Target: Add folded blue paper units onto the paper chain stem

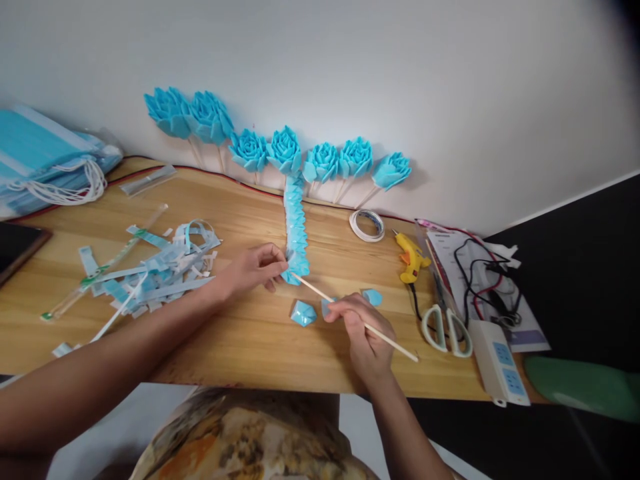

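A blue folded rose [285,149] lies on the wooden table [240,347], its stick wrapped in a chain of blue folded pieces [296,227]. My left hand [253,269] pinches the lower end of that chain. My right hand [357,327] is closed around the bare wooden stick [390,339] and also pinches a small blue folded piece [327,306]. Two more folded blue pieces, one [303,313] in front of the stick and one [373,297] right of it, lie loose beside my right hand.
Several finished blue roses [210,117] lean on the wall. A heap of blue and white scraps [155,267] lies left, stacked face masks [45,157] far left. Right are a tape roll [367,224], yellow glue gun [411,257], scissors [445,330], power strip [500,363] and cables [480,280].
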{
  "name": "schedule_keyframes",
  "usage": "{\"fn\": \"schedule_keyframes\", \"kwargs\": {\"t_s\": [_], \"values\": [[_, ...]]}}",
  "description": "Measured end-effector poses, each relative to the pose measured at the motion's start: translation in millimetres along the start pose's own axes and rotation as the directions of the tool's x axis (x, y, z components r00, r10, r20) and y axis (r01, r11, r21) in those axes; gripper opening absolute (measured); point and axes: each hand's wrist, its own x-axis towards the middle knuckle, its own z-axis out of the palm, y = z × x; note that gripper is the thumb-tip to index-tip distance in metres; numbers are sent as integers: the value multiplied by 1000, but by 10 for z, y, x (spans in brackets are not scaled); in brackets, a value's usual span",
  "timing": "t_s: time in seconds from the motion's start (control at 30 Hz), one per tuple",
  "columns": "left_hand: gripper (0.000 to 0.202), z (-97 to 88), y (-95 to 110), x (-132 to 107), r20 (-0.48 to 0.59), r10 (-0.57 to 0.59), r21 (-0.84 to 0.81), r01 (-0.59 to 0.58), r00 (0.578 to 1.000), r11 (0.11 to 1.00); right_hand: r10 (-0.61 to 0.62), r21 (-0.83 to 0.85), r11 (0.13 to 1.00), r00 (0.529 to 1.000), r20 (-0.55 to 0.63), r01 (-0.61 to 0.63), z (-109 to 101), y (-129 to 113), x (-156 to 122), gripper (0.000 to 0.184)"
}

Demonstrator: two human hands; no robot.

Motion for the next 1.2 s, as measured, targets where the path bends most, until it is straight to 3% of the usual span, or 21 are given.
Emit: {"fn": "schedule_keyframes", "kwargs": {"t_s": [0.13, 0.23, 0.5, 0.83, 0.97, 1.2], "values": [[28, -11, -11, -9, -86, 235, 344, -192, 968, 919, -9, 3, 1000, 1000, 8, 9, -5, 7, 2, 25], [27, -21, 14, -28, -65, 308, 482, -241, 949, 842, -4, 14, 1000, 1000, 22, 3, -6, 16, 5, 25], [25, -15, -2, -27, -4, 346, 696, -246, 938, 675, 18, 18, 1000, 999, 47, -19, 24, 85, 2, 25], [27, 37, -8, -29, 54, 294, 830, -206, 954, 518, 30, 40, 999, 999, 39, -32, 59, 151, -21, 25], [28, 18, -19, 0, 85, 284, 826, -227, 955, 515, 17, 13, 1000, 998, 53, -18, 58, 158, -15, 24], [32, -33, 21, 18, 105, 193, 762, -204, 976, 614, -15, -33, 999, 997, 73, 17, 62, 163, 0, 25]]}}
